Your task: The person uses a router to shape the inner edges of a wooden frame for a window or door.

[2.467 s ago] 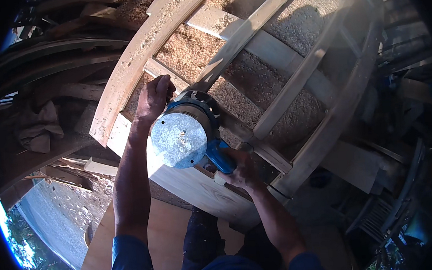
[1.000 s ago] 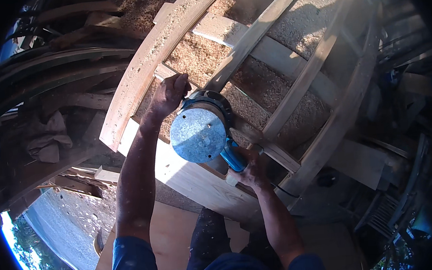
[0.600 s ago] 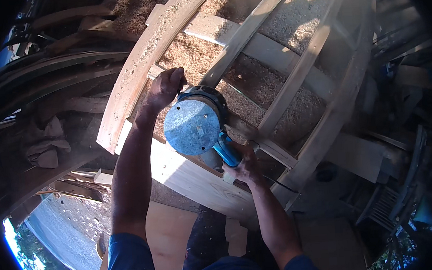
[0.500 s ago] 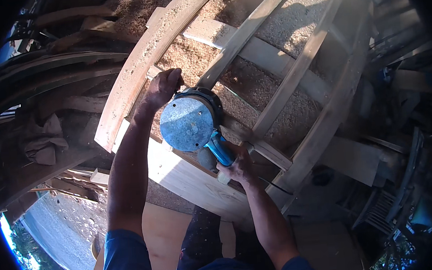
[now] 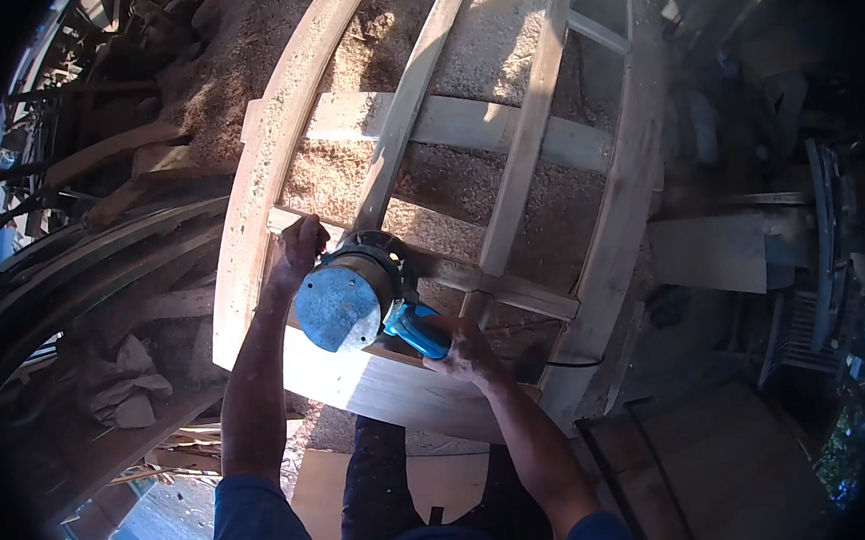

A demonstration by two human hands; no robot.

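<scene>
A power tool with a blue grip, a dark ring and a round, speckled grey metal plate [image 5: 338,309] is held over the near end of a curved wooden frame [image 5: 242,273]. My right hand [image 5: 466,353] is closed round the tool's blue handle [image 5: 420,331]. My left hand [image 5: 300,243] is closed at the tool's far left side, apparently on a side handle that its fingers mostly hide. Beneath the tool, the frame's slats and its broad pale front board [image 5: 391,388] show. The plate hides the spot where tool and wood meet.
Wood shavings [image 5: 351,175] lie between the slats and on the left rail. Curved boards [image 5: 100,248] are stacked to the left, beside a crumpled cloth or paper [image 5: 130,386]. A flat panel [image 5: 712,255] lies on the right. A dark cable [image 5: 571,364] crosses the right rail.
The view has turned, so the frame stands more upright in it. Both hands and the tool appear lower and further left, and the tool's plate is tilted differently. Both hands keep their grip.
</scene>
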